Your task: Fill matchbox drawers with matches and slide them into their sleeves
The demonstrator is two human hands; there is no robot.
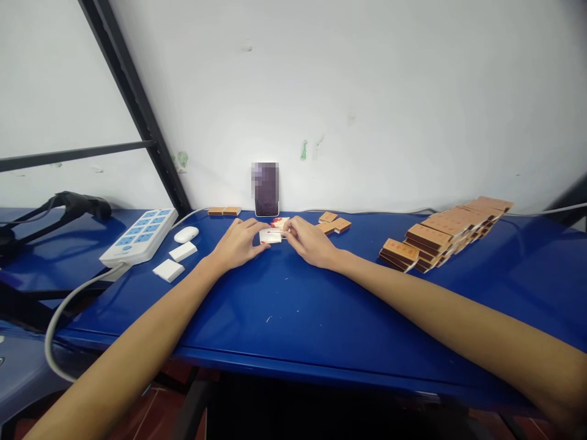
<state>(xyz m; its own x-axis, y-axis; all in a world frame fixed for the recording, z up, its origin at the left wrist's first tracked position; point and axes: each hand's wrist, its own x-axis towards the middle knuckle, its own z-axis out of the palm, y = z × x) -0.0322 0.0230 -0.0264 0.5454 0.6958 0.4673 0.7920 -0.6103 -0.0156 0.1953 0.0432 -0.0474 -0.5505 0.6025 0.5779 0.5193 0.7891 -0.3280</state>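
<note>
Both my hands meet at the far middle of the blue table (pixel 284 305). My left hand (pixel 238 243) is closed with its fingers pinched on a small white matchbox tray (pixel 269 237). My right hand (pixel 309 241) is closed too, its fingertips on the matches with red heads (pixel 279 223) at the tray's right end. A few small brown matchboxes (pixel 334 223) lie just right of my right hand.
A long stack of brown matchboxes (pixel 440 241) runs along the right. Two more boxes (pixel 224 211) and a phone (pixel 265 189) leaning on the wall stand behind my hands. On the left lie a white power strip (pixel 140 235), a mouse (pixel 186 234) and two white blocks (pixel 169 269).
</note>
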